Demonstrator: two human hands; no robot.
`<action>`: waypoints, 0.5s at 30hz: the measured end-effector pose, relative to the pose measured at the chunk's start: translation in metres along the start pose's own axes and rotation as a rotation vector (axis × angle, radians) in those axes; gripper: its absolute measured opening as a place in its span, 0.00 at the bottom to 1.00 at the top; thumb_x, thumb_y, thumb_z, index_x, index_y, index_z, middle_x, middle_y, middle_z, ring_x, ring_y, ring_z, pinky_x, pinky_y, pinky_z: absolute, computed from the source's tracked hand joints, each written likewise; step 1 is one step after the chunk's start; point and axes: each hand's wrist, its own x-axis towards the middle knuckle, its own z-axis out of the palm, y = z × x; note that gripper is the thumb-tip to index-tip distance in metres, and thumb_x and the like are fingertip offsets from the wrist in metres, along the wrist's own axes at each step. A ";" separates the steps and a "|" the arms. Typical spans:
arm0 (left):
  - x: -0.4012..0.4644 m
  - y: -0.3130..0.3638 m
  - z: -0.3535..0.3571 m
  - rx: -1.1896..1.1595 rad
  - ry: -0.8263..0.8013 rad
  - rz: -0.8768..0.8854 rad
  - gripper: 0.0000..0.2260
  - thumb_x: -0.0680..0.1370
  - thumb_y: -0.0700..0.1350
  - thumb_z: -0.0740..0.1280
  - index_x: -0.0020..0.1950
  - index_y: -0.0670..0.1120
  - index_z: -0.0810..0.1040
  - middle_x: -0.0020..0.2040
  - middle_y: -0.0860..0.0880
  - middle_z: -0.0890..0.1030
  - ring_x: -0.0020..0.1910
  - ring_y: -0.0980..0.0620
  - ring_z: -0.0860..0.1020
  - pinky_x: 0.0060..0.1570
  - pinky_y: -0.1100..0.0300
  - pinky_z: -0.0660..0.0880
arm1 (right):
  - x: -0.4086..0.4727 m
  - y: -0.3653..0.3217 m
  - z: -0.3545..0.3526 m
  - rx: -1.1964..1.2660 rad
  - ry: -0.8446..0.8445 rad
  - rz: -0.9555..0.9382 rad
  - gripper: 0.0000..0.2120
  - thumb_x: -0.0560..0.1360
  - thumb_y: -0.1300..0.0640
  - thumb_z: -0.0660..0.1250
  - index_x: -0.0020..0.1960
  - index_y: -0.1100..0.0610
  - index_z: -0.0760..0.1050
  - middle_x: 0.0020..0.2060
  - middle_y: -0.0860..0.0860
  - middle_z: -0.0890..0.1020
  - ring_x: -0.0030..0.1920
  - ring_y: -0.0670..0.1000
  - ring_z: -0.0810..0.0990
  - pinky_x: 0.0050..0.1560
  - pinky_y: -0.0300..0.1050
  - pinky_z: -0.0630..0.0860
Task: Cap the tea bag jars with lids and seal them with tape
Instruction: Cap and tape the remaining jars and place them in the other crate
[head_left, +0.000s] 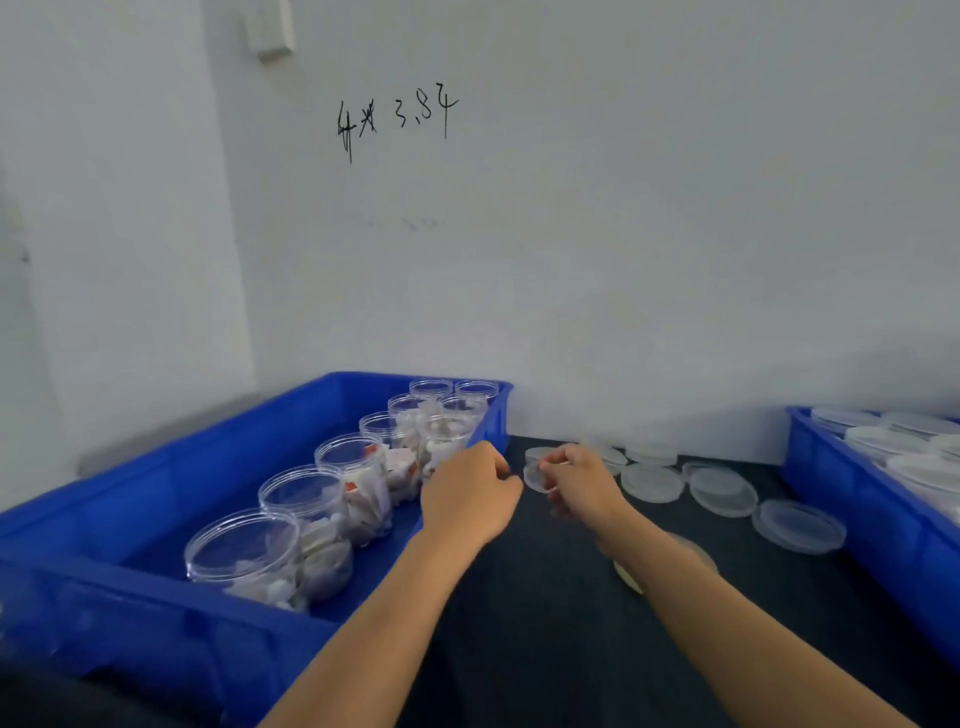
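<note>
Several clear open jars of tea bags (358, 483) stand in two rows inside a blue bin (171, 519) on the left. Clear round lids (652, 482) lie scattered on the dark table to the right of my hands. My right hand (582, 480) pinches one clear lid (535, 478) and holds it tilted above the table. My left hand (467, 493) hovers at the bin's right edge with fingers curled toward that lid; whether it touches the lid is hidden. A tape roll (631, 577) lies partly hidden under my right forearm.
A second blue bin (831, 467) at the right edge holds stacked clear lids (883, 439). A white wall with handwritten marks rises right behind the table. Dark tabletop (545, 649) lies between my forearms.
</note>
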 end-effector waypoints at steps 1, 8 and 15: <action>0.003 -0.008 -0.009 0.040 0.002 0.001 0.07 0.78 0.47 0.63 0.53 0.51 0.78 0.56 0.53 0.80 0.55 0.50 0.77 0.47 0.59 0.69 | 0.000 -0.004 0.011 0.012 -0.025 -0.008 0.05 0.80 0.62 0.58 0.46 0.58 0.72 0.36 0.52 0.74 0.33 0.48 0.70 0.32 0.40 0.69; 0.023 -0.056 -0.063 0.283 0.074 -0.044 0.08 0.78 0.46 0.63 0.54 0.49 0.78 0.55 0.51 0.79 0.53 0.48 0.77 0.48 0.54 0.74 | 0.002 -0.039 0.070 -0.069 -0.144 -0.119 0.07 0.79 0.63 0.58 0.46 0.57 0.73 0.37 0.50 0.74 0.37 0.49 0.72 0.40 0.44 0.71; 0.019 -0.121 -0.112 0.462 0.046 -0.239 0.13 0.78 0.50 0.65 0.60 0.47 0.72 0.59 0.48 0.76 0.56 0.46 0.75 0.43 0.56 0.68 | -0.010 -0.061 0.122 -0.203 -0.261 -0.335 0.06 0.80 0.60 0.60 0.47 0.53 0.74 0.41 0.46 0.77 0.51 0.51 0.78 0.57 0.51 0.76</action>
